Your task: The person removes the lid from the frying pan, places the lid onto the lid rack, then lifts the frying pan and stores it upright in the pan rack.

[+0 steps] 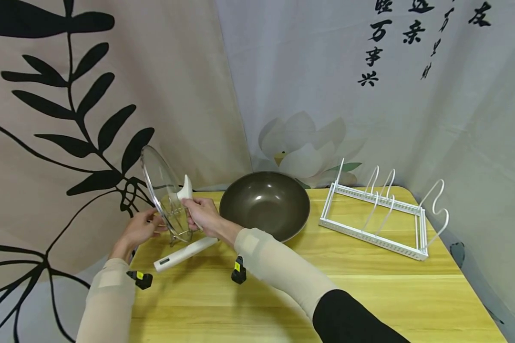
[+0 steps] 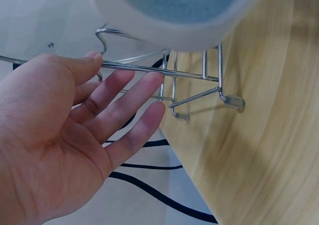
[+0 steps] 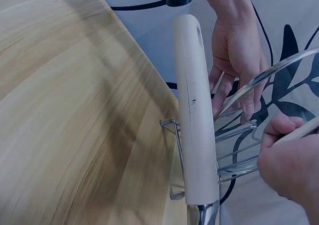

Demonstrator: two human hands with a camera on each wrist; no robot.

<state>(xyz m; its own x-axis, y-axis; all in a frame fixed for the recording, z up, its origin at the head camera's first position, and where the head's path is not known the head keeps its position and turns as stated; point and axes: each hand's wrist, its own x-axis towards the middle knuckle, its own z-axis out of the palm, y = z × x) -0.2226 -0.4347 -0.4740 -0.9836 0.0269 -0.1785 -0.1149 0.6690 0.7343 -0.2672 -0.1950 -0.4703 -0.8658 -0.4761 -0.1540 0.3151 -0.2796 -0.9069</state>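
Observation:
My right hand (image 1: 206, 216) grips the white handle (image 1: 185, 188) of a glass lid (image 1: 159, 174), which stands on edge at the table's left side. Below the lid is a chrome wire rack (image 2: 189, 76) with small clear feet; the lid partly hides it in the head view. My left hand (image 2: 75, 120) pinches a bar of this rack between thumb and index finger, its other fingers loosely extended. Beside the right hand sits a dark wok (image 1: 263, 205). The wok's pale handle (image 3: 194, 110) points toward the table's left edge, in front of the rack.
A white rack (image 1: 371, 235) with upright loops and a wavy end piece lies on the right of the wooden table (image 1: 326, 295). Printed curtains (image 1: 189, 95) hang close behind and to the left. The wire rack stands near the table's left edge.

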